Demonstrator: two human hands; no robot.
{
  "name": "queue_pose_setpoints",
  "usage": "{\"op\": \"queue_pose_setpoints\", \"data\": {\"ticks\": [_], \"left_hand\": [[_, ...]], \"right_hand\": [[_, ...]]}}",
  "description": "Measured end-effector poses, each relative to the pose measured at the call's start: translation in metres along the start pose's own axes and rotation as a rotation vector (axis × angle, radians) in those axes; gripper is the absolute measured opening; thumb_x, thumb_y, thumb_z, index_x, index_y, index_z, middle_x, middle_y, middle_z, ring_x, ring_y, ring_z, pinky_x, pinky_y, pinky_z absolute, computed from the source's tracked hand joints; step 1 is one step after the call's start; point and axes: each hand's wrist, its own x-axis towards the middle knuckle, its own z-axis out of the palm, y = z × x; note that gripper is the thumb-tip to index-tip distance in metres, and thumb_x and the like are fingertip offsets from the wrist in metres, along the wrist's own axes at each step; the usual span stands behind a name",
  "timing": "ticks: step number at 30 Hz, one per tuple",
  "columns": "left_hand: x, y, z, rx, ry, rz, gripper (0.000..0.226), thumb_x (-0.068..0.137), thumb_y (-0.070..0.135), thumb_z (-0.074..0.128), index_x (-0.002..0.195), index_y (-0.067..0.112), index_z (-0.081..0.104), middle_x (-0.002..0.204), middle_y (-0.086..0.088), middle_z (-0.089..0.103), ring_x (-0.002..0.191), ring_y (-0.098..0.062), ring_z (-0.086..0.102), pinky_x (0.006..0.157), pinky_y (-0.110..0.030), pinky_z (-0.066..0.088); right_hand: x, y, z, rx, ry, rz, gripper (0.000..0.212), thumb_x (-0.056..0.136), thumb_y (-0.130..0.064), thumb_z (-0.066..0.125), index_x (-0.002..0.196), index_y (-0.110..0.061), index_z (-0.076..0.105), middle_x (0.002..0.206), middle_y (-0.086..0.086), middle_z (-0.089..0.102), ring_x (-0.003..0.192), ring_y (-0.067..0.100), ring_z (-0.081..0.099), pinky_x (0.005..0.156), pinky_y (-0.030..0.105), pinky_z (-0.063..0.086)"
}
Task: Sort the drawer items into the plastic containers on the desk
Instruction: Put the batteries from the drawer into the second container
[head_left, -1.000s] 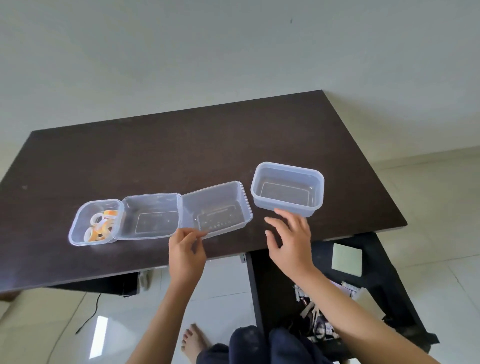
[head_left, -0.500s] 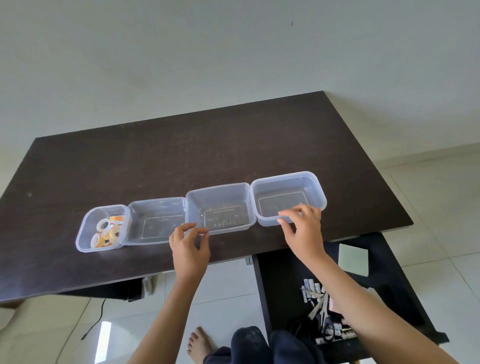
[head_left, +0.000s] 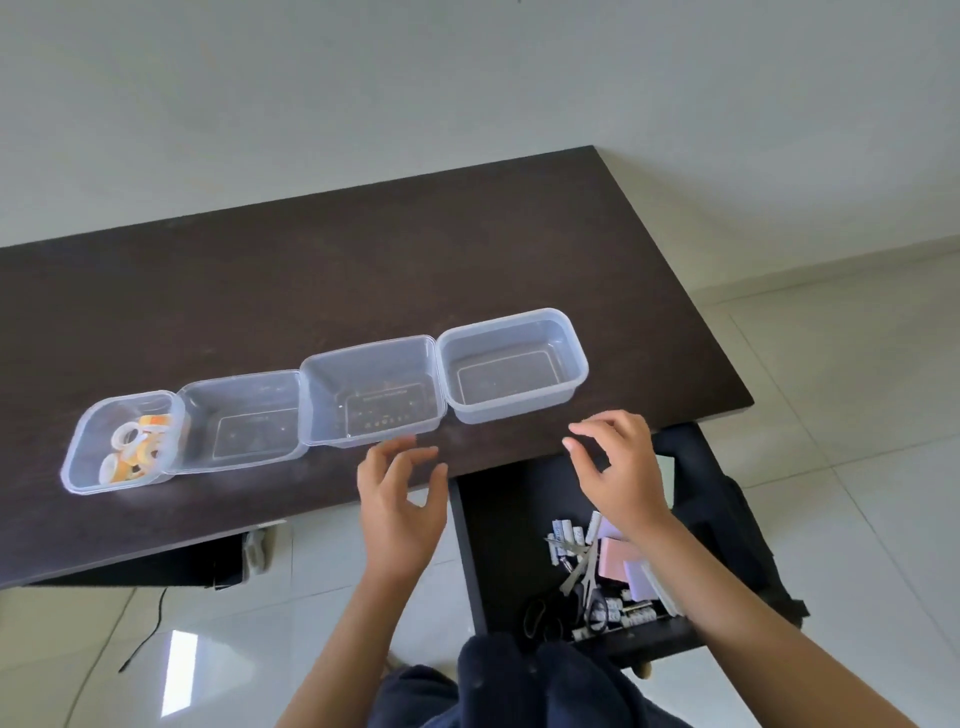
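Containers: four clear plastic tubs sit in a row on the dark desk (head_left: 363, 260), near its front edge, sides touching or almost touching. Leftmost tub (head_left: 122, 441) is the smallest and holds tape rolls (head_left: 136, 449) (white and orange, exact count unclear). Second tub (head_left: 241, 421), third tub (head_left: 371, 389) and rightmost tub (head_left: 511, 364) show only their bare bases. Left hand (head_left: 402, 499) hovers at the desk's front edge, just in front of the third tub; fingers loosely spread and slightly bent, holding nothing, fingertips close to the tub wall but not clearly touching it. Right hand (head_left: 618, 467) hovers just in front of the rightmost tub, apart from it, fingers relaxed and parted, also holding nothing. Open drawer (head_left: 498, 519) lies below the desk's right front, under the right forearm. Inside it: scissors (head_left: 582, 587), a cluster of small batteries (head_left: 566, 535), a pink pad (head_left: 618, 564) beside paler pads, and more small items along the front (too small to identify). Dark-clothed knees (head_left: 519, 680) show at the bottom of the view; pale tiled floor (head_left: 857, 415) surrounds the desk.
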Motion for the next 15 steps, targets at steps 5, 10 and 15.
{"op": "queue_pose_setpoints", "data": {"ticks": [5,10,15], "left_hand": [[-0.053,0.015,0.062,-0.105,-0.367,-0.022,0.017,0.080,0.017,0.072,0.097,0.019,0.067,0.100,0.010,0.057,0.093,-0.002,0.056,0.084,-0.004,0.039],[-0.098,0.008,0.119,0.025,-0.795,-0.163,0.037,0.080,0.030,0.067,0.116,0.022,0.060,0.114,0.007,0.053,0.107,-0.010,0.053,0.092,-0.023,0.046],[-0.121,-0.008,0.154,0.327,-1.122,-0.301,0.059,0.076,0.041,0.066,0.127,0.018,0.046,0.125,-0.006,0.047,0.117,-0.027,0.046,0.095,-0.039,0.047]], "right_hand": [[-0.047,0.060,-0.028,-0.081,-0.346,0.234,0.008,0.082,-0.016,0.071,0.090,-0.016,0.070,0.089,-0.002,0.063,0.091,0.021,0.059,0.072,0.029,0.049],[-0.082,0.096,-0.041,-0.181,-0.800,0.365,0.027,0.085,-0.024,0.063,0.112,-0.023,0.064,0.108,-0.002,0.057,0.111,0.020,0.050,0.086,0.033,0.047],[-0.098,0.105,-0.028,-0.399,-1.080,0.258,0.055,0.079,-0.036,0.061,0.132,-0.032,0.046,0.126,0.001,0.049,0.122,0.027,0.041,0.099,0.038,0.035]]}}
